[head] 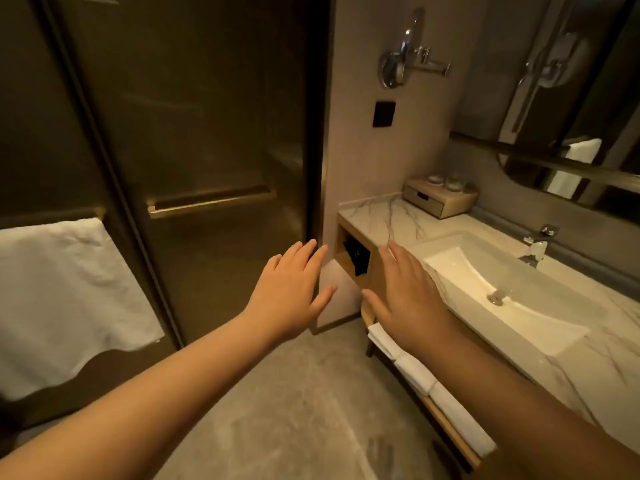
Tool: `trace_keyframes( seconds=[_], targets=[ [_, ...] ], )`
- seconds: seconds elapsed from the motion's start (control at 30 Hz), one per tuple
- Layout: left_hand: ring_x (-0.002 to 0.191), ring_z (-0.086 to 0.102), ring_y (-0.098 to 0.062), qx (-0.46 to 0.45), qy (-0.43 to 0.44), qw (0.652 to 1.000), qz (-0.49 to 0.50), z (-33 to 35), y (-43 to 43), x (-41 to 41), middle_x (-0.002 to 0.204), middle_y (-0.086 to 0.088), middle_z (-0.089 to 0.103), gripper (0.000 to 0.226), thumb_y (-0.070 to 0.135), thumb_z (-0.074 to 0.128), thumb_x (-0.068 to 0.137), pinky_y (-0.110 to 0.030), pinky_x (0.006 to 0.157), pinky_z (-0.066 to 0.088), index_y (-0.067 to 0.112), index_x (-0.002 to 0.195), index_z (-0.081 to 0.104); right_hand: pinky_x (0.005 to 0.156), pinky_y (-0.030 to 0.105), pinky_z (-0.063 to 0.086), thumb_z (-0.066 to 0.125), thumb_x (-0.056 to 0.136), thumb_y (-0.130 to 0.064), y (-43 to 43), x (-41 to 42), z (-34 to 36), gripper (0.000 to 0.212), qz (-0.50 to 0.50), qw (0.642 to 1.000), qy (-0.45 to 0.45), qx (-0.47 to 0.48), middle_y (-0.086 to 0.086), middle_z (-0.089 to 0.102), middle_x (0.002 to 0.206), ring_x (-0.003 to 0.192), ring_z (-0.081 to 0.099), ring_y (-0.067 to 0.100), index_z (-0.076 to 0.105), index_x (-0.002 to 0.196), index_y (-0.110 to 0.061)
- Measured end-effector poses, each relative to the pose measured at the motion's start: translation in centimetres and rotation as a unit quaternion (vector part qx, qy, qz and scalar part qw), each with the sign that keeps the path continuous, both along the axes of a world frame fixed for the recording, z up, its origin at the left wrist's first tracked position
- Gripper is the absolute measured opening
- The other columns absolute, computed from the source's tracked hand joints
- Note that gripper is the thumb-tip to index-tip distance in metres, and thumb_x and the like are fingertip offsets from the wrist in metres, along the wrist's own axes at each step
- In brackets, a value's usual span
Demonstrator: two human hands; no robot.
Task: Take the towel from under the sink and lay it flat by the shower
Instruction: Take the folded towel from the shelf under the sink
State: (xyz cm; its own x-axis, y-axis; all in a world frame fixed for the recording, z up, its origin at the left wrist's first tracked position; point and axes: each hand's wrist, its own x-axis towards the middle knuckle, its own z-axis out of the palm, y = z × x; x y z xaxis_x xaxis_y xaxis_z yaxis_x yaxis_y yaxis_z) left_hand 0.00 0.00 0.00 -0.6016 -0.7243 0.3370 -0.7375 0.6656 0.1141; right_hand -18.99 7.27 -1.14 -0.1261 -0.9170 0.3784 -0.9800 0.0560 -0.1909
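Folded white towels (415, 372) lie in a row on the low wooden shelf (446, 424) under the sink counter, at the lower right. My right hand (405, 292) hovers above their far end, palm down, fingers spread, holding nothing. My left hand (291, 289) is stretched out beside it, also flat and empty, in front of the dark glass shower door (207, 133). Neither hand touches a towel. The grey stone floor (277, 410) by the shower is bare.
Another white towel (62, 299) hangs on a bar at the left door panel. The marble counter (381, 216) holds a white sink (502, 289), a tap (536, 244) and a wooden box (440, 199) with glasses. A mirror (571, 98) fills the right wall.
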Motion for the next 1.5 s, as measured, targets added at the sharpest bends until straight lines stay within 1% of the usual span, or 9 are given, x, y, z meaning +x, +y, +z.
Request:
trace_keyframes(
  seconds=[0.3,0.5,0.63,0.8,0.93,1.1,1.27,1.43,1.5],
  targets=[
    [0.147,0.003,-0.022,0.032,-0.008,0.999,-0.017,-9.2,-12.4,-1.6,0.16,-0.002,0.006,0.069,0.055,0.028,0.094,-0.04,0.115,0.013,0.021,0.151,0.009,0.115,0.034,0.008,0.041,0.093,-0.049,-11.0,-2.0,-8.3,0.073,-0.022,0.998,0.014,0.06,0.004,0.005,0.159,0.146,0.004,0.02,0.008,0.15,-0.016],
    [0.147,0.002,-0.022,0.08,-0.032,0.996,-0.035,-17.3,-16.9,-5.1,0.16,-0.004,0.008,0.069,0.053,0.031,0.095,-0.041,0.116,0.01,0.019,0.151,0.009,0.115,0.035,0.008,0.048,0.091,-0.046,-15.1,-4.7,-15.6,0.075,-0.059,0.992,-0.039,0.109,0.006,0.01,0.159,0.145,0.008,0.022,0.011,0.149,-0.016],
    [0.147,0.003,-0.023,0.114,-0.066,0.99,-0.053,-22.5,-19.4,-8.1,0.16,-0.006,0.009,0.07,0.051,0.029,0.095,-0.043,0.116,0.011,0.016,0.151,0.008,0.114,0.042,0.024,0.061,0.086,-0.04,-17.7,-7.6,-20.1,0.076,-0.078,0.986,-0.038,0.141,0.018,0.027,0.152,0.14,0.026,0.032,0.029,0.144,-0.003],
    [0.147,0.003,-0.024,0.138,-0.095,0.984,-0.057,-28.4,-22.7,-12.5,0.16,-0.008,0.008,0.071,0.049,0.032,0.095,-0.043,0.116,0.009,0.015,0.151,0.005,0.116,0.042,0.018,0.046,0.09,-0.05,-21.4,-12.3,-26.0,0.076,-0.093,0.975,-0.066,0.192,0.01,0.012,0.158,0.144,0.013,0.026,0.015,0.148,-0.012],
    [0.147,0.002,-0.024,0.16,-0.106,0.979,-0.072,-33.1,-25.8,-16.8,0.16,-0.008,0.006,0.073,0.049,0.036,0.094,-0.039,0.116,0.003,0.017,0.151,0.005,0.116,0.045,0.019,0.048,0.09,-0.048,-24.6,-16.3,-30.9,0.076,-0.084,0.969,-0.079,0.219,0.009,0.013,0.158,0.145,0.013,0.027,0.016,0.149,-0.013],
    [0.147,0.002,-0.023,0.187,-0.113,0.972,-0.091,-40.0,-28.8,-20.9,0.16,-0.008,0.006,0.073,0.049,0.038,0.094,-0.035,0.115,-0.003,0.014,0.151,0.008,0.112,0.038,0.015,0.054,0.087,-0.048,-27.9,-19.8,-38.0,0.081,-0.078,0.957,-0.088,0.264,0.005,0.012,0.158,0.144,0.014,0.024,0.009,0.149,-0.021],
    [0.146,0.009,-0.028,0.192,-0.134,0.967,-0.099,-47.6,-31.3,-22.8,0.158,-0.014,0.015,0.07,0.047,0.032,0.093,-0.041,0.116,0.008,0.009,0.15,0.014,0.11,0.032,0.016,0.056,0.088,-0.04,-30.2,-21.4,-45.1,0.076,-0.073,0.953,-0.111,0.272,0.01,0.02,0.156,0.142,0.02,0.025,0.017,0.148,-0.013],
    [0.146,-0.011,-0.025,0.215,-0.151,0.956,-0.129,-57.4,-34.5,-25.0,0.159,-0.01,-0.006,0.074,0.05,0.026,0.094,-0.039,0.117,-0.005,0.013,0.15,-0.007,0.112,0.041,0.029,0.053,0.09,-0.042,-32.2,-23.4,-54.3,0.075,-0.105,0.934,-0.159,0.301,0.002,0.016,0.158,0.143,0.021,0.021,0.011,0.149,-0.021],
    [0.145,-0.015,-0.025,0.211,-0.158,0.953,-0.148,-61.5,-35.5,-26.1,0.159,-0.01,-0.012,0.075,0.05,0.026,0.095,-0.039,0.118,-0.006,0.013,0.148,-0.013,0.115,0.04,0.023,0.055,0.089,-0.041,-32.9,-24.6,-57.8,0.077,-0.128,0.937,-0.144,0.291,0.003,0.013,0.158,0.144,0.017,0.021,0.013,0.149,-0.018]
  ],
)
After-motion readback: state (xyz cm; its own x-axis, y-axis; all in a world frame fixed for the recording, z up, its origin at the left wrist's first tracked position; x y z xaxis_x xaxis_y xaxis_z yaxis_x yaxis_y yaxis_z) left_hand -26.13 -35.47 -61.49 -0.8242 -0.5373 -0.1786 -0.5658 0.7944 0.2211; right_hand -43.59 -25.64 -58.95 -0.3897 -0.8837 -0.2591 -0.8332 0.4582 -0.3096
